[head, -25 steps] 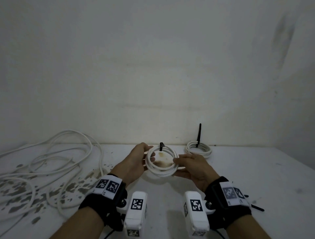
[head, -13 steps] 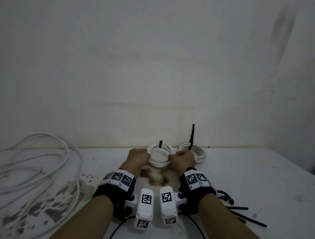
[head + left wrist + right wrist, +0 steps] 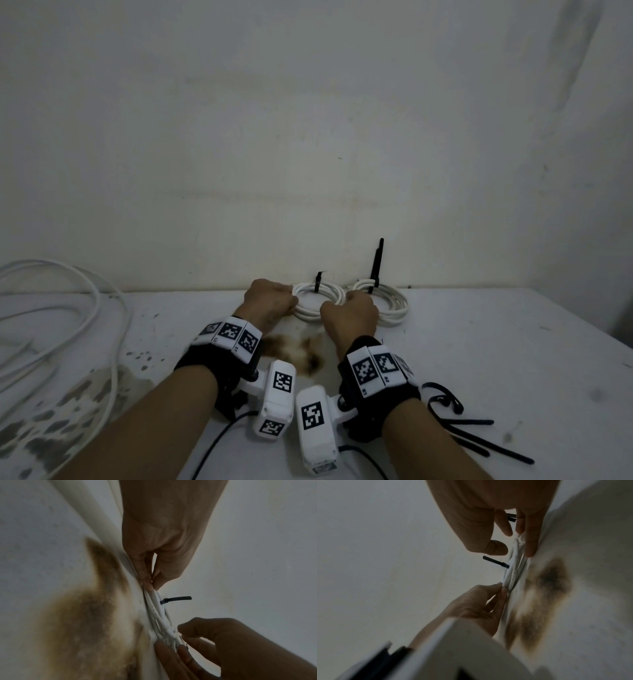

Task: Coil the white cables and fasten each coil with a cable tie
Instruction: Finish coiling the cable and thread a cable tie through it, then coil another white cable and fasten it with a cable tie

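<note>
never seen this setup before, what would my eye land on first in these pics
Most likely the two hands at the far edge of the table: the left hand and right hand pinch opposite sides of a white coil bound with a black cable tie. Just right of it, against the wall, lies a second tied coil. Loose white cable sprawls at far left, and spare black ties lie near the right wrist.

The light is dim and flat – a grey-green cast over the wall [image 3: 308, 137] and the table [image 3: 479, 342], with no glare. Corners of the head view darken and the table's far edge bows from the wide lens. In both wrist views the near surfaces go soft – the brown stain [image 3: 82, 622] smears into blur, and the hands sit in shadow against the paler wall.
</note>
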A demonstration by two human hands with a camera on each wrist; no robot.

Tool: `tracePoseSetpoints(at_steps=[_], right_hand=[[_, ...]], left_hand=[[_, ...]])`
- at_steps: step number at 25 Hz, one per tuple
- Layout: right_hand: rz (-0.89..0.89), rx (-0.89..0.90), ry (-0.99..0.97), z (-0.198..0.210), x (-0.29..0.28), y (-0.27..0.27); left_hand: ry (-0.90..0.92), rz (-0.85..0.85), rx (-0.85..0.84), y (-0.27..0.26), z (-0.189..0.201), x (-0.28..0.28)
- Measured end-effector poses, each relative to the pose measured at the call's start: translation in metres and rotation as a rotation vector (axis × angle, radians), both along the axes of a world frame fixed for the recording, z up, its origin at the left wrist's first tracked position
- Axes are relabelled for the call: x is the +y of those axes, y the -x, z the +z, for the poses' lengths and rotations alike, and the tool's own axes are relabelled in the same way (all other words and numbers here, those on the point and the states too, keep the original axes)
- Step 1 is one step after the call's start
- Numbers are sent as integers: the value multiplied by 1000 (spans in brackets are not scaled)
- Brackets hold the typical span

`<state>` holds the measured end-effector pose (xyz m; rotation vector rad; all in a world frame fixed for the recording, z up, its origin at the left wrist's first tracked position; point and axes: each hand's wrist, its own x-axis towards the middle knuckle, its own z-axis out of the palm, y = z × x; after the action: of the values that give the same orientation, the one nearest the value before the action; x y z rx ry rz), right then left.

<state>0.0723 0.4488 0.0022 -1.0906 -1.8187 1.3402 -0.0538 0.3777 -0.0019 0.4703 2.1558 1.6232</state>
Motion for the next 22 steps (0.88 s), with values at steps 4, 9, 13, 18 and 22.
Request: tracePoseSetpoints(at_steps=[4,9,13,18,22], right_hand=[[25,58,65,3,-6,-9],[201,-66,33,15,-20,-25],[332,-143,-21,33,-47,-34],[543,-297,-139,59,-101,-38],[788,-468,-358,69,-155,-31]], left_hand=[[-34,26,11,1,-4,-4],[-82,116,-39,-11,8,-30],[17,70,-18,-28,30,-71],[30,74,13,-39,52,-139],[44,104,45,-33,65,-205]])
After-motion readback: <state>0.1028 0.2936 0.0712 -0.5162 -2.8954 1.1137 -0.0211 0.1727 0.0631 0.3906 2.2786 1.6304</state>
